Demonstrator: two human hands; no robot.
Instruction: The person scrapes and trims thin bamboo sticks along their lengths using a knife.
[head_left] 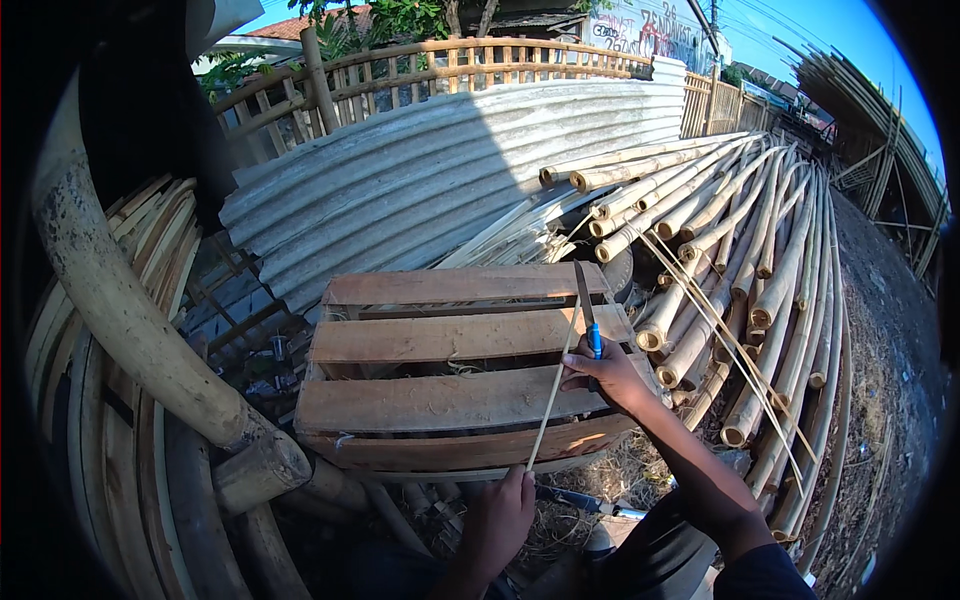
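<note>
My left hand is closed on the lower end of a thin, pale bamboo strip. The strip slants up and away over the slats of a wooden crate. In my right hand is a knife with a blue handle, its long dark blade pointing up and away. The blade lies close beside the strip's upper part; whether they touch, I cannot tell. My right thumb and fingers reach toward the strip near the handle. Thin shavings lie on the slats.
Bamboo poles are heaped at the right, with thin strips across them. Corrugated sheeting leans behind the crate before a bamboo fence. A thick curved bamboo pole and split lengths stand at the left.
</note>
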